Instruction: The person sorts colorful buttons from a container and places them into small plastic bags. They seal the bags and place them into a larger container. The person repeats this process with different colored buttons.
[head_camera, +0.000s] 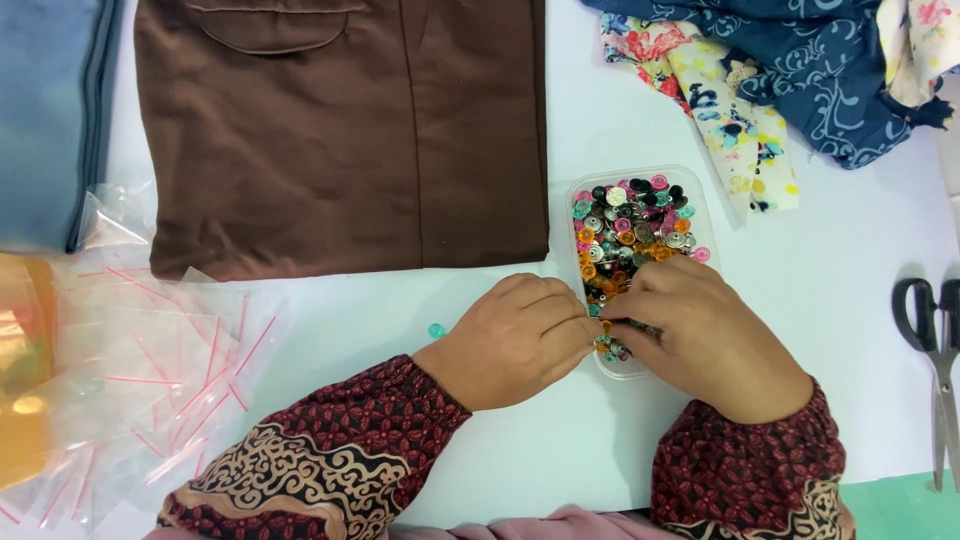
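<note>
Clear tub (700, 215) of mixed buttons sits right of centre on the bench (560, 430). Left hand (515, 340) and right hand (700, 335) meet at its near end, fingers pinched shut; what they hold is hidden. One teal button (436, 330) lies loose beside the left hand. Best done with small pinches low over the tub.

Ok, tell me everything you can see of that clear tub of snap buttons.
The clear tub is a small rectangular container of see-through plastic with rounded corners and no lid on it, lying flat on the white table, right of the folded brown garment. It is heaped with small round snap buttons in pink, teal, orange, black and silver metal. Its near end is hidden under the left hand and right hand, whose fingertips meet over it. One teal button lies loose to its left.
</note>
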